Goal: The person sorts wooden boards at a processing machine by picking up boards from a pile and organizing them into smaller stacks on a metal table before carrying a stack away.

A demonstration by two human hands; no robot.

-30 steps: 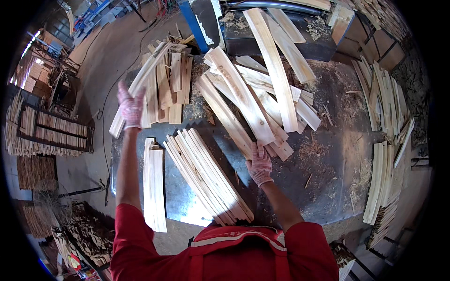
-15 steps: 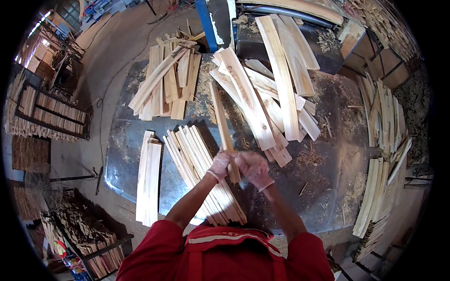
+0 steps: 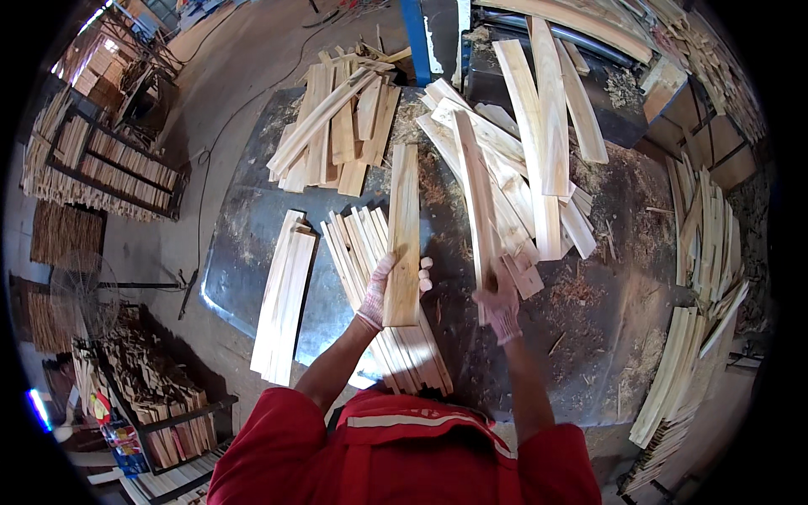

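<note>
My left hand (image 3: pixel 375 295), in a pale knitted glove, is wrapped round the lower part of a wooden board (image 3: pixel 402 223). The board's broad face is turned up, and fingertips show past its right edge. My gloved right hand (image 3: pixel 502 310) grips the near end of a second board (image 3: pixel 476 189), which is tipped partly on its edge beside the heap of loose boards (image 3: pixel 512 220). Under and beside my left hand lies a row of narrow boards (image 3: pixel 353 240) stacked side by side. Left of it is a small stack of pale boards (image 3: pixel 286 295).
A dark metal table (image 3: pixel 227 261) strewn with wood shavings carries everything. At its far left lies a pile of short boards (image 3: pixel 337 126). A blue post (image 3: pixel 415 42) and a machine bed with long boards (image 3: pixel 539 118) stand beyond. Racks of wood (image 3: pixel 105 156) flank both sides.
My left hand has turned its board broad face up and moved slightly left. My right hand has left that board, moved right and taken hold of another from the heap, tipping it.
</note>
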